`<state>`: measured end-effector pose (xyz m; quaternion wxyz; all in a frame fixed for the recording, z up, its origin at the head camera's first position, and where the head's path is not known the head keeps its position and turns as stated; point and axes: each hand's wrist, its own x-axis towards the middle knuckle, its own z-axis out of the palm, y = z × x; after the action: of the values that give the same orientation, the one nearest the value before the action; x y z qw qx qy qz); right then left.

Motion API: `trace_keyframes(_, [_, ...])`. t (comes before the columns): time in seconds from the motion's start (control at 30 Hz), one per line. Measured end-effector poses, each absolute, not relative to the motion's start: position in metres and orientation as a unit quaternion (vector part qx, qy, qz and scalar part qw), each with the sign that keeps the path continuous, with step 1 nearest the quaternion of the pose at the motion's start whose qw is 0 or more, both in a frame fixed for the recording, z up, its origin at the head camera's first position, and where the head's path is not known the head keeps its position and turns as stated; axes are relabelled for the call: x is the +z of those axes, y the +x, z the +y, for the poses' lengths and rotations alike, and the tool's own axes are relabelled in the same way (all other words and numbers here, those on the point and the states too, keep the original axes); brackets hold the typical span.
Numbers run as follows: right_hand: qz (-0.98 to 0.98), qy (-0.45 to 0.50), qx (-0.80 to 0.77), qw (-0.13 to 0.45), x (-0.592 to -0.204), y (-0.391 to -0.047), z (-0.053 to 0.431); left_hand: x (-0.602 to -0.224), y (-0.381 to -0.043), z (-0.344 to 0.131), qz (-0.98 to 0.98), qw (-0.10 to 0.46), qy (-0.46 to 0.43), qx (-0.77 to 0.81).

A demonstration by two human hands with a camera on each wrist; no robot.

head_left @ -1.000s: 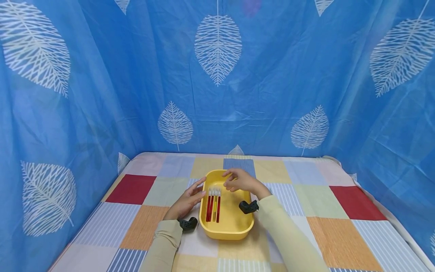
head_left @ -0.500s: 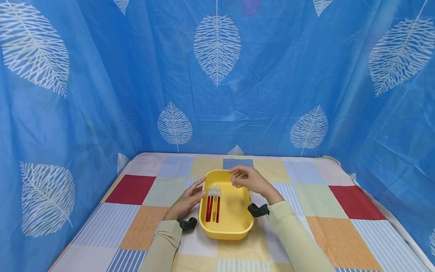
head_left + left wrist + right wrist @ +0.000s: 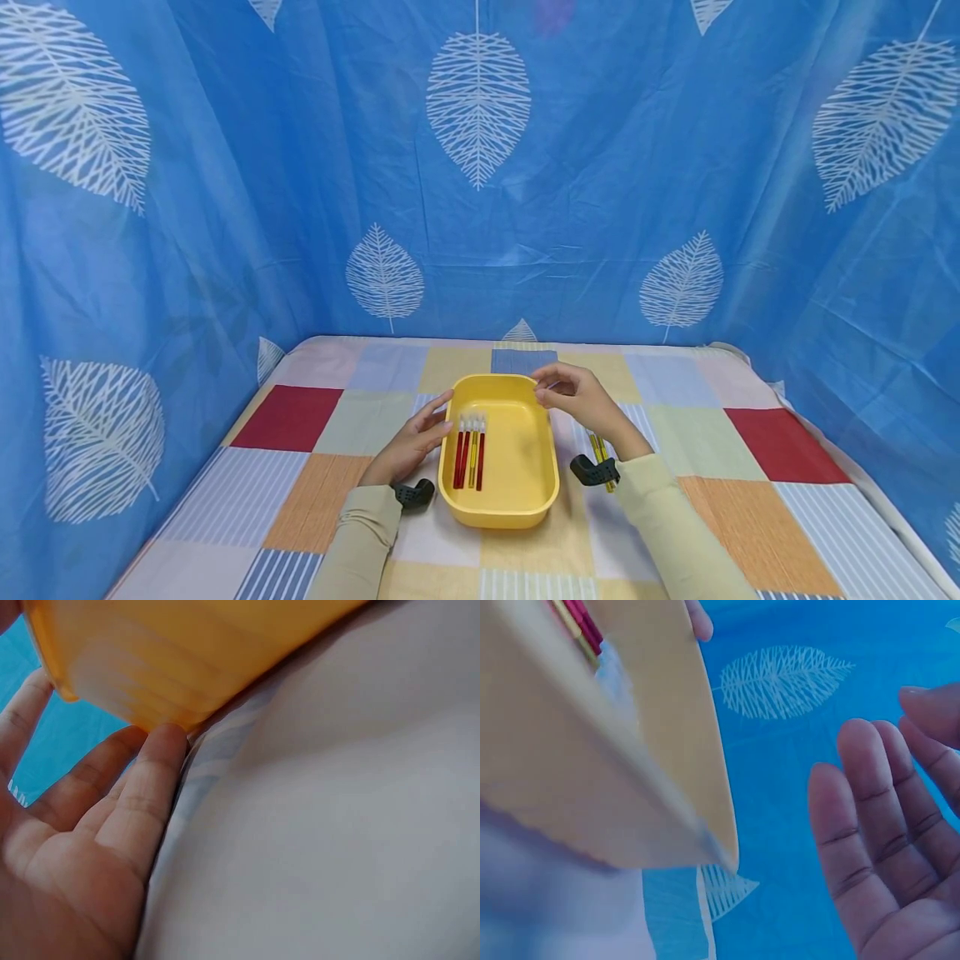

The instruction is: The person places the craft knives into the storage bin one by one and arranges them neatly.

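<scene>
A yellow plastic tray (image 3: 517,500) stands in the middle of the table. Along its left side lie several slender pen-like sticks (image 3: 470,458), red and gold with whitish ends. My left hand (image 3: 405,446) rests at the tray's left wall; in the left wrist view its fairly straight fingers (image 3: 154,776) touch the yellow wall. Above the right rim near the far corner is my right hand (image 3: 588,408), fingers loosely bent. The right wrist view shows that hand (image 3: 900,855) apart from the tray, with nothing seen in its fingers.
Gold sticks (image 3: 597,446) lie on the cloth right of the tray, partly hidden under the right wrist. A patchwork cloth (image 3: 360,525) covers the table. Blue leaf-print curtains (image 3: 585,208) enclose the back and sides.
My right hand has moved right, from over the tray's inside to its right rim. This uncovers gold sticks on the cloth there. The left hand and tray stay put.
</scene>
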<state>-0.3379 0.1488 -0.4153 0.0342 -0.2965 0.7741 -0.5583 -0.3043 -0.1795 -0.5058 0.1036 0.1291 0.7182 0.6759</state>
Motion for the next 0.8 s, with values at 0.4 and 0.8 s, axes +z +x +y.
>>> trace_keyframes(0.4, [0.778, -0.281, -0.562, 0.002, -0.433, -0.342, 0.173, -0.506, -0.305, -0.178, 0.721, 0.096, 0.123, 0.675])
trace_keyframes(0.8, [0.78, -0.238, -0.579, 0.001, -0.452, -0.343, 0.197, -0.506, -0.304, -0.18, 0.715, 0.108, 0.132, 0.678])
